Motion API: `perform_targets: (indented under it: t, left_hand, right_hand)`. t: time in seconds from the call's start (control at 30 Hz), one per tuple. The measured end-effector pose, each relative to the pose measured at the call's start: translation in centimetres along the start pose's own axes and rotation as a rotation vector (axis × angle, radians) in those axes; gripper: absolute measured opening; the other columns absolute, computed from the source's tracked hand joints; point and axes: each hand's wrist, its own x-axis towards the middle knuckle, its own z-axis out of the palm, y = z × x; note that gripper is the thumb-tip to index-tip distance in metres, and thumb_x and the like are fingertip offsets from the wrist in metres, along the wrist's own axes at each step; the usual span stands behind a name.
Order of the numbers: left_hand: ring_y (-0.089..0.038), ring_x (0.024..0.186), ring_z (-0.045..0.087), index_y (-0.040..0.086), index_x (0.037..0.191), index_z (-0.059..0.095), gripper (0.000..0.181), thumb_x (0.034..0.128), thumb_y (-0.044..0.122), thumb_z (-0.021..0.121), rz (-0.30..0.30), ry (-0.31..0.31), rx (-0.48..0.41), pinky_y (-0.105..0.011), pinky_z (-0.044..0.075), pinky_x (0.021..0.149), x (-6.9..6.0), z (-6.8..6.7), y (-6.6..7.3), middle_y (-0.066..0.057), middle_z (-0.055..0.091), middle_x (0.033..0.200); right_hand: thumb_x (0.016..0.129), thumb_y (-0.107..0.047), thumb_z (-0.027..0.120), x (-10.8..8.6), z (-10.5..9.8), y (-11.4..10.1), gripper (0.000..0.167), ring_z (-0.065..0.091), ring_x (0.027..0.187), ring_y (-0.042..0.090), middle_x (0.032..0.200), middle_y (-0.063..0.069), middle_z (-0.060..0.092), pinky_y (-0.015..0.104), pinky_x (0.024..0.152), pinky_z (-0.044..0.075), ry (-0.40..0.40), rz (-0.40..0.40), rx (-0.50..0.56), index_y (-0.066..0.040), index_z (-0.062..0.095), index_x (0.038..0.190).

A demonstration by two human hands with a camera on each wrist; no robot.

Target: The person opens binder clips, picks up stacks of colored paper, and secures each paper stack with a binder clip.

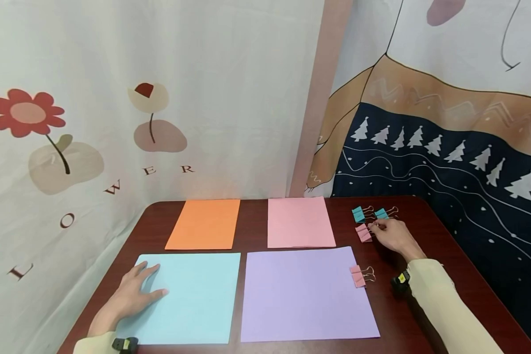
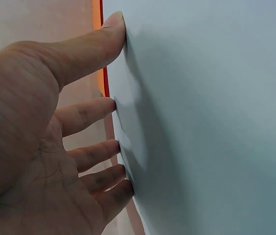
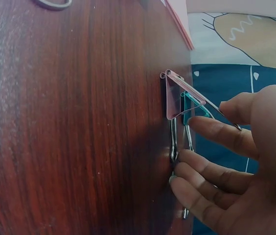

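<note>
My left hand (image 1: 132,293) rests with spread fingers on the left part of a light blue sheet (image 1: 194,300); in the left wrist view its fingertips touch the paper surface (image 2: 216,107). At the right side of the table my right hand (image 1: 396,238) pinches a wire handle of a pink binder clip (image 1: 363,233) between thumb and forefinger. That clip's folded body (image 3: 173,98) stands on the tabletop in the right wrist view. Two teal binder clips lie just behind it, one on the left (image 1: 358,214) and one on the right (image 1: 381,214).
A purple sheet (image 1: 305,300) lies beside the blue one, with another pink binder clip (image 1: 357,276) on its right edge. Behind them are an orange sheet (image 1: 205,223) and a pink sheet (image 1: 298,223). Printed curtains (image 1: 230,98) hang behind the dark red table (image 1: 425,221).
</note>
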Motion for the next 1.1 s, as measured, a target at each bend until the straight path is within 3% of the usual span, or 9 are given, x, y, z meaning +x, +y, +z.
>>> perform_targets:
  t: [0.2, 0.43, 0.7, 0.9, 1.0, 1.1]
  left_hand:
    - [-0.064, 0.142, 0.013, -0.002, 0.154, 0.037, 0.100, 0.0858, 0.062, 0.073, -0.002, -0.004, 0.000, -0.081, 0.030, 0.103, 0.3, 0.1, 0.0, -0.038, 0.014, 0.158]
    - [-0.063, 0.139, 0.016, -0.004, 0.151, 0.039, 0.098, 0.0849, 0.058, 0.077, 0.003, 0.006, -0.012, -0.080, 0.034, 0.101, 0.3, 0.0, 0.1, -0.039, 0.016, 0.157]
    - [-0.061, 0.138, 0.017, -0.004, 0.149, 0.042, 0.100, 0.0810, 0.058, 0.080, -0.024, 0.014, -0.014, -0.079, 0.033, 0.103, 0.4, 0.0, 0.1, -0.038, 0.018, 0.155]
    - [-0.060, 0.137, 0.019, -0.003, 0.148, 0.043, 0.102, 0.0786, 0.062, 0.080, -0.026, 0.018, -0.010, -0.078, 0.035, 0.102, 0.6, 0.0, 0.1, -0.038, 0.019, 0.153]
    - [-0.060, 0.137, 0.019, -0.002, 0.148, 0.044, 0.101, 0.0778, 0.060, 0.082, -0.035, 0.020, -0.008, -0.078, 0.035, 0.102, 0.7, -0.1, 0.3, -0.038, 0.020, 0.153]
    - [-0.059, 0.137, 0.020, -0.003, 0.147, 0.044, 0.100, 0.0774, 0.058, 0.083, -0.048, 0.020, -0.006, -0.077, 0.035, 0.103, 0.8, -0.2, 0.4, -0.038, 0.021, 0.153]
  right_hand:
    - [0.108, -0.045, 0.047, -0.4, 0.0, 0.1, 0.062, 0.055, 0.116, 0.043, 0.142, 0.036, 0.052, 0.064, 0.101, 0.048, -0.007, 0.059, 0.065, 0.005, 0.051, 0.145]
    - [0.107, -0.046, 0.048, -0.7, 0.2, -0.1, 0.057, 0.054, 0.113, 0.039, 0.139, 0.032, 0.056, 0.059, 0.097, 0.051, 0.019, 0.060, 0.099, -0.001, 0.059, 0.140]
    - [0.107, -0.046, 0.048, -0.8, 0.5, -0.1, 0.058, 0.053, 0.118, 0.042, 0.143, 0.033, 0.053, 0.061, 0.099, 0.049, 0.039, 0.071, 0.140, -0.001, 0.058, 0.142]
    - [0.106, -0.042, 0.053, -1.0, 0.6, 0.0, 0.049, 0.059, 0.116, 0.039, 0.138, 0.029, 0.058, 0.055, 0.098, 0.052, 0.097, 0.093, 0.254, -0.005, 0.063, 0.137]
    - [0.104, -0.040, 0.057, -1.1, 0.5, 0.1, 0.049, 0.064, 0.111, 0.035, 0.135, 0.028, 0.060, 0.051, 0.099, 0.054, 0.094, 0.116, 0.315, -0.004, 0.060, 0.137]
    - [0.102, -0.038, 0.061, -1.1, 0.2, 0.2, 0.056, 0.061, 0.117, 0.037, 0.139, 0.029, 0.056, 0.054, 0.106, 0.050, 0.068, 0.145, 0.378, -0.002, 0.053, 0.144]
